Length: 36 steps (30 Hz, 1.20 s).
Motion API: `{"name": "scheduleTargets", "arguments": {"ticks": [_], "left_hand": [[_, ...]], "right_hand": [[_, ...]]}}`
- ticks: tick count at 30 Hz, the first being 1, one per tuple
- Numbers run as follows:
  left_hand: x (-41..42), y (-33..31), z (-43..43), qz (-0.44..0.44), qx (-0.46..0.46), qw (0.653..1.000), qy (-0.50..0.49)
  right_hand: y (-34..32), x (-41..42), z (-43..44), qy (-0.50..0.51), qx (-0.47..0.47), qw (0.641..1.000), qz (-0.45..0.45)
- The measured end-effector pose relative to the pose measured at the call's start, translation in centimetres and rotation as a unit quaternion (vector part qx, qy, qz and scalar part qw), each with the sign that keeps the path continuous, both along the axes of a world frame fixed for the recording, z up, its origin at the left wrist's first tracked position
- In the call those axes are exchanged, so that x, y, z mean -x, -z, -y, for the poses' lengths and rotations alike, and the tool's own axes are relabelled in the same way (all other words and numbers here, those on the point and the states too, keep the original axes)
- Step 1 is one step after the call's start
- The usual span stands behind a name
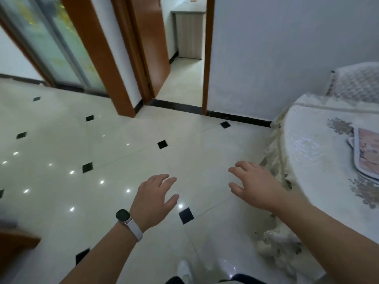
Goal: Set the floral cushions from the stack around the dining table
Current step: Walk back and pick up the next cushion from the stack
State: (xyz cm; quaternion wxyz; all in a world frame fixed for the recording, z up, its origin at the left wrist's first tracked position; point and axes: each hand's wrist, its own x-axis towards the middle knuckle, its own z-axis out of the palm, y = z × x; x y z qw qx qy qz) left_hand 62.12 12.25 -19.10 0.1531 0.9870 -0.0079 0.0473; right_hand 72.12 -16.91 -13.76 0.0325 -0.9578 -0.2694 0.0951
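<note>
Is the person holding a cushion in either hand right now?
No, the left hand and the right hand are both spread open and empty above the tiled floor.

Cloth-covered worktop (320,152)
A pink-patterned cushion (367,154) lay flat on its pale floral cloth (303,128), which hung down toward the tiled floor (123,160).

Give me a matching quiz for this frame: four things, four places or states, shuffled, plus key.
Things:
1. left hand
2. right hand
3. cushions
4. door

Places or states:
A. stands open
B. on the table
C. has a watch at its wrist
D. hovers open beside the table's draped edge

Pairs: 1-C, 2-D, 3-B, 4-A
</note>
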Motion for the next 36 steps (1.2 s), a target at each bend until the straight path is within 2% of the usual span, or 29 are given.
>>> {"name": "scheduleTargets", "arguments": {"ticks": [6, 10, 20, 25, 29, 36], "left_hand": [[-10.3, -0.7, 1.4, 0.026, 0.019, 0.992, 0.126], [-16.2, -0.2, 3.9, 0.013, 0.029, 0.981, 0.189], [-31.2, 0.3, 11.4, -0.015, -0.012, 0.968, 0.252], [-39.7, -1.8, 17.5, -0.022, -0.053, 0.955, 0.292], [-45.6, -3.6, 24.1, 0.008, -0.064, 0.941, 0.332], [-50.9, -3.5, 35.4, 0.015, -0.045, 0.893, 0.448]], "right_hand": [[-0.6, -3.0, 2.5, 0.109, 0.008, 0.994, -0.01], [-0.1, -4.9, 4.8, 0.17, 0.003, 0.985, 0.001], [1.7, -17.0, 12.2, 0.265, -0.064, 0.962, 0.02], [1.4, -23.5, 17.2, 0.295, -0.091, 0.951, 0.022], [0.5, -26.9, 22.7, 0.335, -0.102, 0.936, 0.042], [0.3, -25.7, 31.4, 0.447, -0.095, 0.888, 0.055]]}}
